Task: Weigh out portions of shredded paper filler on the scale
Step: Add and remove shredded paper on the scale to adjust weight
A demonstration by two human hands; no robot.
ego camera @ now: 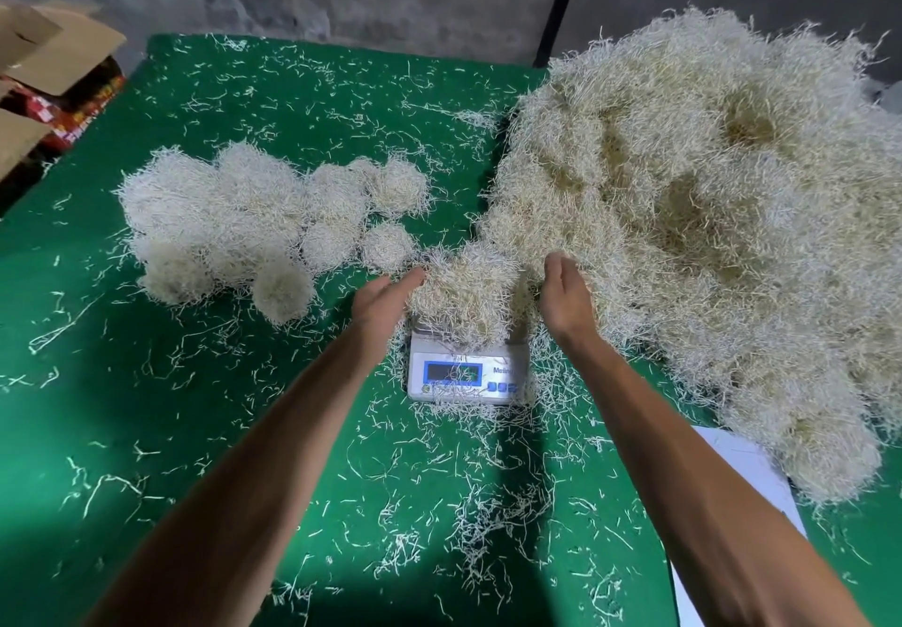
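Observation:
A small white digital scale [466, 375] with a blue-framed display sits in the middle of the green table [146, 406]. A clump of cream shredded paper [463, 289] lies on its pan and hides the pan. My left hand [383, 301] touches the clump's left side with straight fingers. My right hand [561, 294] is at the clump's right side, fingers loosely bent, right beside the big heap of shredded paper [707, 216]. Whether it holds strands cannot be told.
Several rounded portions of shredded paper [244, 216] lie grouped at the left of the scale. Loose strands litter the cloth. Open cardboard boxes [44, 65] stand at the far left. A white sheet [747, 475] lies under the heap's near edge. A black pole [559, 6] rises behind.

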